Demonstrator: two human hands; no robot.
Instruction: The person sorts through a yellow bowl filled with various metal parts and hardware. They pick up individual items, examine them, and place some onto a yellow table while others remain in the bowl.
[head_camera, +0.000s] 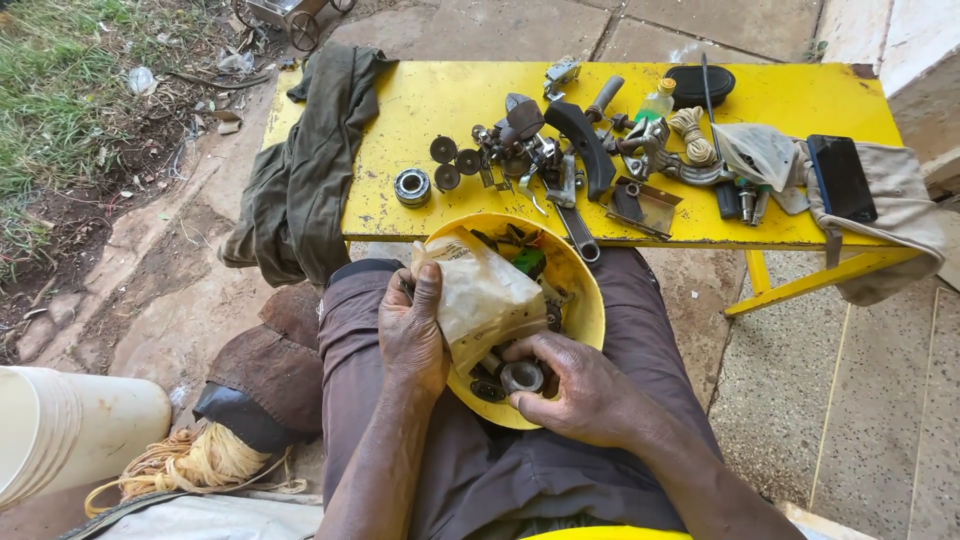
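Yellow table (420, 215) in front of the seated person, covered in loose hardware: a bearing (412, 186), round discs (455, 160), a black curved handle (585, 145), a coil of cord (692, 135), a clear plastic bag (757, 152), a dark phone (841, 177) on a beige cloth (900, 215). Olive rag (310, 170) draped over the table's left end. White bucket (70, 425) on the ground at far left, loose twine (195, 462) beside it.

On the lap: yellow bowl (585, 290), full of small metal parts.

Left hand (412, 335) closed on a crumpled translucent bag (485, 295), thumb pressed on top, holding it over the bowl's left rim.

Right hand (585, 390) down in the bowl, fingers curled, thumb and forefinger pinching a small steel ring (521, 377), bushing or bearing race by the look.

Step in hand, my read: sorting, pulling one piece out of the mix. The ring sits low among other bits, so lifting it clean needs a firm pinch and the bag kept out of the way.
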